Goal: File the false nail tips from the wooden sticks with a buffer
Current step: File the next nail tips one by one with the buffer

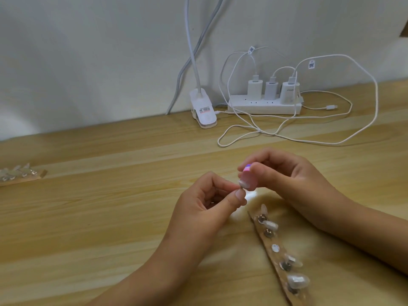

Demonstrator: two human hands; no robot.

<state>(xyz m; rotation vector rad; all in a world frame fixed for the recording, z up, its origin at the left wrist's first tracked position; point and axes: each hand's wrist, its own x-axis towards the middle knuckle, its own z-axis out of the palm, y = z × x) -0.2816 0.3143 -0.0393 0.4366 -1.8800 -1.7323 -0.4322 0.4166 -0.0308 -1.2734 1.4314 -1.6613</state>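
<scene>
My left hand (206, 202) pinches a small clear false nail tip (242, 183) between thumb and forefinger above the table. My right hand (287, 175) grips a pink buffer block (249, 178) with a striped end, and the buffer touches the nail tip. Below the hands a wooden stick (274, 253) lies slanted on the table. It carries several clear nail tips on small round mounts, and one round white pad (275, 247) on it is bare. A second wooden stick (21, 178) with several clear tips lies at the far left edge.
A white clip lamp base (203, 111) stands at the back by the wall. To its right sits a white power strip (265, 105) with three chargers. White cables (287, 133) loop over the wooden table (99, 217) behind my hands.
</scene>
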